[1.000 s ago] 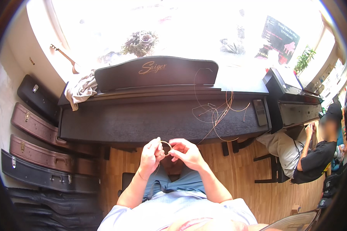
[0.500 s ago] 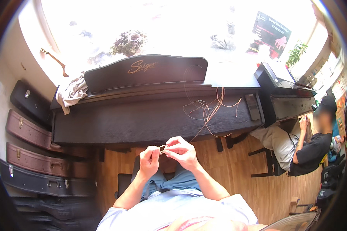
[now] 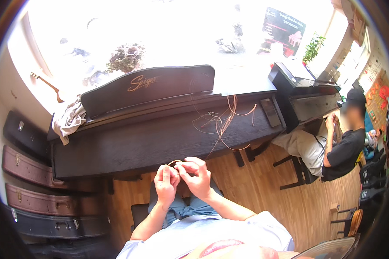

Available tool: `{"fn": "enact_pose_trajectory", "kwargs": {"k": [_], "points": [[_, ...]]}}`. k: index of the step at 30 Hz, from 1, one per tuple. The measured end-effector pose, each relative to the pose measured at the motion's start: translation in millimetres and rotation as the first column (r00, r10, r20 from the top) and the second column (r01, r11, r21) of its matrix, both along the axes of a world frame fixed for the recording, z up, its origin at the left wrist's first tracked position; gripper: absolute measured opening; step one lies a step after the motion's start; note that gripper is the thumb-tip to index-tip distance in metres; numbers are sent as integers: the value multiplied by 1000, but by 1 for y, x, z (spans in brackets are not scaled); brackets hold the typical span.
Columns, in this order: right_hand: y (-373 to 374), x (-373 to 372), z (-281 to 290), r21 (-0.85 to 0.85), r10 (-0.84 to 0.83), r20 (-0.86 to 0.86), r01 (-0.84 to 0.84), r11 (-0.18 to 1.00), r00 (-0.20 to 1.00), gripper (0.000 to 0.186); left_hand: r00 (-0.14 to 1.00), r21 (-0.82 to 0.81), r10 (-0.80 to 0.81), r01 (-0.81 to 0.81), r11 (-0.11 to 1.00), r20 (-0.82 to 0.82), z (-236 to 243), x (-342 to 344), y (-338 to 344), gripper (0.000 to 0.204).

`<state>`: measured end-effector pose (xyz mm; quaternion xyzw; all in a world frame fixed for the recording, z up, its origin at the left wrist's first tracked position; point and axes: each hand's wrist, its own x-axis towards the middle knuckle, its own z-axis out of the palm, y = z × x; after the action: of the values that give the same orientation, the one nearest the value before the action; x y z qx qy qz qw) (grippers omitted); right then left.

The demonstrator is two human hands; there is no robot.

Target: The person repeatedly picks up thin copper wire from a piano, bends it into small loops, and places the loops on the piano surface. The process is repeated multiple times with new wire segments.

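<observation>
In front of my lap, both hands meet around a short, thin copper-coloured strand, curved into a small arc above the fingertips. My left hand pinches one end of it with curled fingers. My right hand grips the other end between thumb and fingers, close beside the left. Whether the strand is wire or cord I cannot tell. Beyond my hands, a loose tangle of thin copper-coloured strands lies on the closed lid of a black piano. One thin strand trails over its front edge.
A dark phone lies at the lid's right end, and a crumpled grey cloth at its left. Instrument cases are stacked at the left. A seated person works at a second black piano on the right.
My view has turned a little, so the piano appears tilted. My hands have drawn closer together, and the strand's loop now arches above the fingertips rather than between them.
</observation>
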<state>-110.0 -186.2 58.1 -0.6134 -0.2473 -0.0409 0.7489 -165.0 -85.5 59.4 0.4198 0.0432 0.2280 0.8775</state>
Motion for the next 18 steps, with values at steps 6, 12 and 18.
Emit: {"fn": "enact_pose_trajectory", "kwargs": {"k": [6, 12, 18], "points": [[-6, 23, -3, 189, 505, -399, -470, 862, 765, 16, 996, -50, -90, 89, 995, -27, -7, -2, 17, 37], [-16, 42, 19, -73, 510, -415, -586, 807, 753, 23, 957, -279, -236, 184, 943, -168, 8, 7, 45, 40], [-17, 55, 24, -131, 497, -510, -634, 762, 702, 17, 978, 440, 142, -61, 896, -153, 3, 9, 56, 28]]}}
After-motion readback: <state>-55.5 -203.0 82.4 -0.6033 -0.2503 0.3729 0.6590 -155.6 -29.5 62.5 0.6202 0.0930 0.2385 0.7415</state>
